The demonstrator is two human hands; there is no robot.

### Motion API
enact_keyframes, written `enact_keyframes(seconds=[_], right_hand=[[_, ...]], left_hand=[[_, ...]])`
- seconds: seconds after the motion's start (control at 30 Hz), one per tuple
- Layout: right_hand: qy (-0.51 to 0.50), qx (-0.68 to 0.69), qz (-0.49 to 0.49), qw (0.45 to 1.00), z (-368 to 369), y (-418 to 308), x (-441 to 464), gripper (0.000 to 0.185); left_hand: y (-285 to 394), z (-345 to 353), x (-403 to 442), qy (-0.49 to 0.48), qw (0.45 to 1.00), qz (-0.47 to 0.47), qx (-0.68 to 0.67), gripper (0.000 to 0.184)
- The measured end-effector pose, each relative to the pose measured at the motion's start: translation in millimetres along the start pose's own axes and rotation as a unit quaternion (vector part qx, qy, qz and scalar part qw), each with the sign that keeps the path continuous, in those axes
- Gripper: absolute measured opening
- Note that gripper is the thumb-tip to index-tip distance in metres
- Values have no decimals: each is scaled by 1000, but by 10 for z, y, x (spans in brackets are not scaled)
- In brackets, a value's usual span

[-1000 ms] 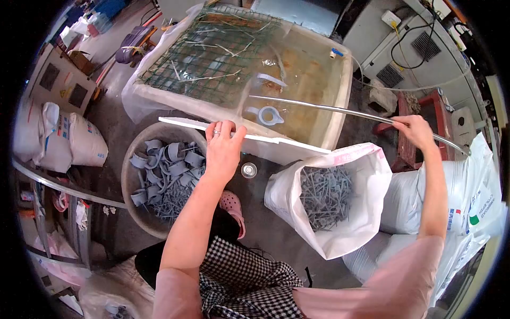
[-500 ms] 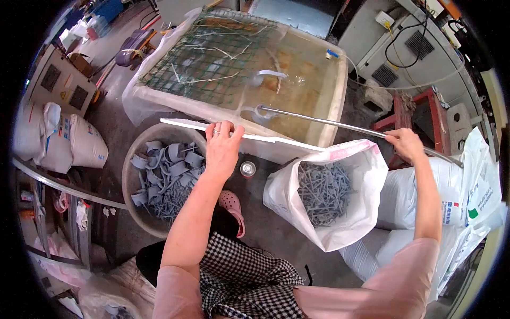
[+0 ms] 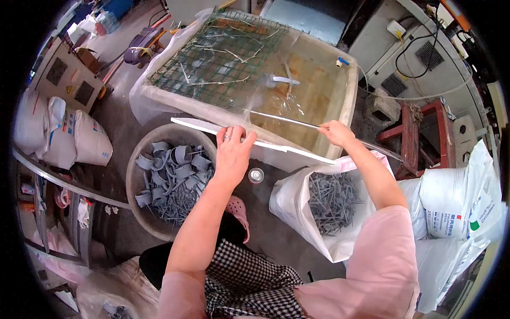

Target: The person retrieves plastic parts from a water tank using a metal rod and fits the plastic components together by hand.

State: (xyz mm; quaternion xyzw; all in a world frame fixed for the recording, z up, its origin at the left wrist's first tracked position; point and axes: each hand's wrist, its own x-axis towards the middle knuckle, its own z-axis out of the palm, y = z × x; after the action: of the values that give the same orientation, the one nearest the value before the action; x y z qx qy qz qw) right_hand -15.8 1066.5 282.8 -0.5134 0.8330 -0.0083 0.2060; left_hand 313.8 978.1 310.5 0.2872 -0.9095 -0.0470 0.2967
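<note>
My right hand (image 3: 336, 133) is wrapped round a thin metal rod (image 3: 287, 122), whose far end reaches over the water at the front of a white tub (image 3: 348, 101). My left hand (image 3: 234, 144) grips a long white strip (image 3: 194, 125) lying along the tub's front rim, fingers bent over it and a ring on one finger. In the tub's water a pale curved piece (image 3: 286, 80) floats. Green netting (image 3: 218, 53) with thin pale sticks covers the tub's left half. The rod's tip is hard to make out against the rim.
A round bin (image 3: 139, 198) of grey plastic pieces stands left, a white sack (image 3: 293, 198) of grey sticks right. Between them is a small can (image 3: 256, 175). Full bags (image 3: 443, 204) sit at the right, near a red stand (image 3: 446, 133). A metal rail (image 3: 69, 183) runs left.
My right hand has moved left and slightly up with the rod, now over the tub's front right rim. My left hand stays on the white strip. The whole view has shifted slightly.
</note>
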Motion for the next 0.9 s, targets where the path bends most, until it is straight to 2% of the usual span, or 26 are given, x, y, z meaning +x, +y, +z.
enact_keyframes(seconds=[0.03, 0.1, 0.13, 0.17, 0.23, 0.37, 0.4, 0.47, 0.5, 0.63, 0.83, 0.9], right_hand=[[-2, 13, 11, 1000, 17, -23, 18, 37], [2, -11, -7, 1000, -294, 0, -201, 35], [27, -18, -32, 999, -341, 249, -253, 34], [26, -30, -8, 999, -358, 570, -275, 29], [26, 17, -15, 999, -600, 929, -578, 26], [-7, 79, 139, 987, -901, 1166, -1178, 28], [-5, 80, 141, 987, -847, 1236, -1205, 28], [91, 45, 128, 987, -693, 1321, -1195, 28], [101, 47, 153, 982, -611, 1267, -1141, 28], [126, 54, 150, 979, -241, 1219, -698, 27], [70, 26, 156, 985, -27, 896, -71, 29], [75, 53, 120, 989, 164, 981, 186, 29]], left_hand=[[-11, -1, -11, 2, 1000, 1, -3, 27], [-41, -10, -37, -2, 1000, -2, -16, 27], [-63, -17, -44, -3, 1000, -3, -26, 27], [-85, -21, -45, -1, 1000, -6, -27, 27], [-100, -27, -56, -10, 1000, 1, -15, 28], [-23, -28, -45, -1, 1000, 12, -23, 27], [-8, 0, -53, 0, 1000, 12, -19, 26], [26, 11, -35, 2, 1000, 17, -15, 26], [46, 4, -27, 3, 1000, 13, -15, 25], [61, -13, -26, 1, 1000, 3, -20, 24], [4, 9, -20, -2, 1000, 7, -10, 21], [-29, 42, -10, 14, 1000, 5, -10, 22]])
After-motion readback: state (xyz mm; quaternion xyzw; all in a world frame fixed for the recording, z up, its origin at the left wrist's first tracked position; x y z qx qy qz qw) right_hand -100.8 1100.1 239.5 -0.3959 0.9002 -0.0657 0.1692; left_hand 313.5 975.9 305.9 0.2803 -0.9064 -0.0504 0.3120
